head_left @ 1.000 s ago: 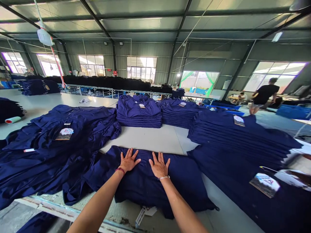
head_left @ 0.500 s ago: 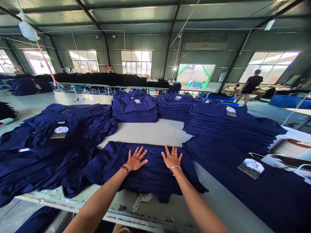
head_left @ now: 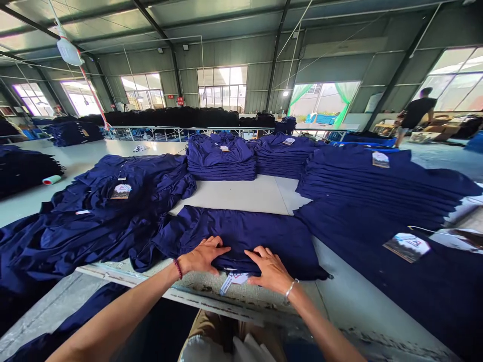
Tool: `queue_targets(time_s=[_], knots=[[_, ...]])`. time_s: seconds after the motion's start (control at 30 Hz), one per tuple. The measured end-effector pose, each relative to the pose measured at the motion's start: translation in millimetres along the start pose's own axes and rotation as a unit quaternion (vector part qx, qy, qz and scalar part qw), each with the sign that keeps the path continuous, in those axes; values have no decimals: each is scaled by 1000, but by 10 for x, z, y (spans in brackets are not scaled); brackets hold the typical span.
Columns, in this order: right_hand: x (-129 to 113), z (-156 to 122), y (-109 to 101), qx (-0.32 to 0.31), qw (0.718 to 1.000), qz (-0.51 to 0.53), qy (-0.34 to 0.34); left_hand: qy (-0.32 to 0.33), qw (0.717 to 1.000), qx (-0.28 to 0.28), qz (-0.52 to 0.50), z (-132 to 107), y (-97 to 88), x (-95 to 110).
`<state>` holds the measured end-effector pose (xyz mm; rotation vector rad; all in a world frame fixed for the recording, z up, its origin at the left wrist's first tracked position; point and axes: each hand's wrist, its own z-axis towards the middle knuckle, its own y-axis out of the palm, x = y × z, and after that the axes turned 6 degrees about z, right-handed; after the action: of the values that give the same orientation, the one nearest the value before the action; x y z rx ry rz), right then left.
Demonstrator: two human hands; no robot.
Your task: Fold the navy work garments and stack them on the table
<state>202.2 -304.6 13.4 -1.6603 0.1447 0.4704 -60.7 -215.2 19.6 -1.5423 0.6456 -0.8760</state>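
Seemingly, left hand (head_left: 202, 255) and right hand (head_left: 269, 269) press a navy shirt (head_left: 241, 234).

Ahead of us, 2 stacks of folded navy shirts (head_left: 221, 158) sit on the white table (head_left: 234, 193), with a loose navy heap (head_left: 113, 211) to our left and a wide stack (head_left: 377, 181) to our right. Far off, a person in a black T-shirt (head_left: 415, 113) stands by the bright windows (head_left: 456, 80).

Long pale work counter (head_left: 234, 193), near edge scuffed and stained. Directly on top: tagged, folded stacks of navy garments (head_left: 221, 158) at back centre and right; loose navy heap (head_left: 101, 211) at left; single navy garment (head_left: 241, 229) lying at near edge; small white-and-red roll (head_left: 52, 179) further left.
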Motion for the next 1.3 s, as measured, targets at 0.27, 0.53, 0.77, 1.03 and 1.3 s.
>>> queue_targets(time_s=[0.27, 0.53, 0.77, 1.03, 1.3], knots=[[-7, 69, 3, 18, 998, -61, 9, -13, 997, -7, 79, 13, -24, 2], [-379, 216, -315, 115, 973, -172, 98, -127, 973, 50, 187, 188, -383, 245], [-514, 340, -872, 231, 945, -212, 91, -133, 949, 116, 260, 303, -965, 312], [-639, 390, -1588, 321, 917, -237, 9, -111, 937, 159, 290, 357, -1722, 336], [-563, 723, -1703, 207, 951, -222, 56, -88, 968, 85, 221, 689, -1757, 33]])
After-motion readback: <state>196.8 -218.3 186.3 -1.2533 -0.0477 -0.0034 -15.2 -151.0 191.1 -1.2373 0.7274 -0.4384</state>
